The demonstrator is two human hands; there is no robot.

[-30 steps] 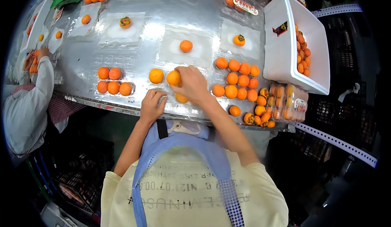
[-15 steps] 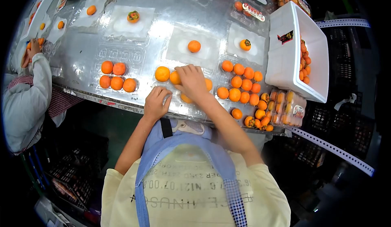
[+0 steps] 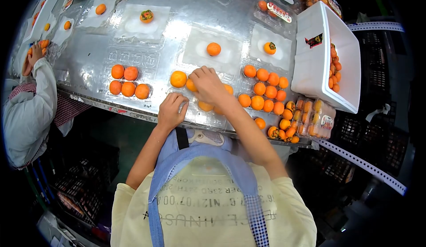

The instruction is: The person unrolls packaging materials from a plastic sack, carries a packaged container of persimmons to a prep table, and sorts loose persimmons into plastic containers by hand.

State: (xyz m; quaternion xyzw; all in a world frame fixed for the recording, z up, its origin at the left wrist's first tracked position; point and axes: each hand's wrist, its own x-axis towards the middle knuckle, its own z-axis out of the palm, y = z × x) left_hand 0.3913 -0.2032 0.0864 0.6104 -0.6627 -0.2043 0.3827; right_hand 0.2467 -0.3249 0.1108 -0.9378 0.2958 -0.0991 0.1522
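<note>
A clear plastic clamshell tray (image 3: 198, 117) with several orange persimmons lies before me on the metal table. My right hand (image 3: 208, 86) reaches over it, fingers bent around a persimmon (image 3: 191, 85) in the back row. To its left sits a larger persimmon (image 3: 178, 79). Under and beside my right wrist, more persimmons (image 3: 205, 106) are partly covered. My left hand (image 3: 172, 111) is at the tray's front left corner, fingers curved and thumb apart, with no fruit visible in it. On the tray's raised lid, a persimmon (image 3: 214, 49) rests on a white pad.
Another tray holds several persimmons (image 3: 128, 88) at left. Rows of persimmons (image 3: 267, 92) lie at right, beside packed clamshells (image 3: 317, 119). A white foam box (image 3: 310, 63) tilts at the table's right end. A co-worker's sleeve (image 3: 43, 85) and hands are at far left.
My right hand has shifted slightly left over the tray, uncovering more of a front-row persimmon beneath the wrist. My left hand stays at the corner. The whole view has shifted slightly.
</note>
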